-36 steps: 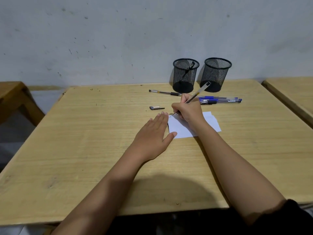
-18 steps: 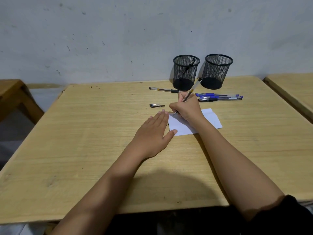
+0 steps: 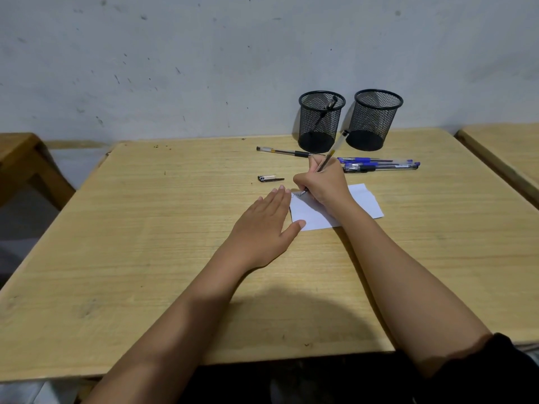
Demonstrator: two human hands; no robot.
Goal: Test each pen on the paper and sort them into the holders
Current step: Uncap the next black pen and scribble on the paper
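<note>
My right hand (image 3: 322, 185) grips a clear pen (image 3: 332, 151), its tip pressed on the top left corner of a white paper (image 3: 364, 204), where faint scribbles show. My left hand (image 3: 264, 225) lies flat on the table, fingers apart, with the thumb on the paper's left edge. Two black mesh holders stand at the back: the left holder (image 3: 320, 123) has one pen in it, and the right holder (image 3: 374, 119) looks empty. A black pen (image 3: 285, 151) lies in front of the left holder. Several blue pens (image 3: 379, 164) lie right of my hand.
A loose pen cap (image 3: 269, 178) lies left of my right hand. The wooden table (image 3: 131, 228) meets a grey wall behind the holders. Another table (image 3: 507, 153) stands at the right, and a wooden piece of furniture (image 3: 20, 158) at the left.
The pen in my right hand has tilted more upright while its tip stays at the paper's corner. My left hand has kept its place.
</note>
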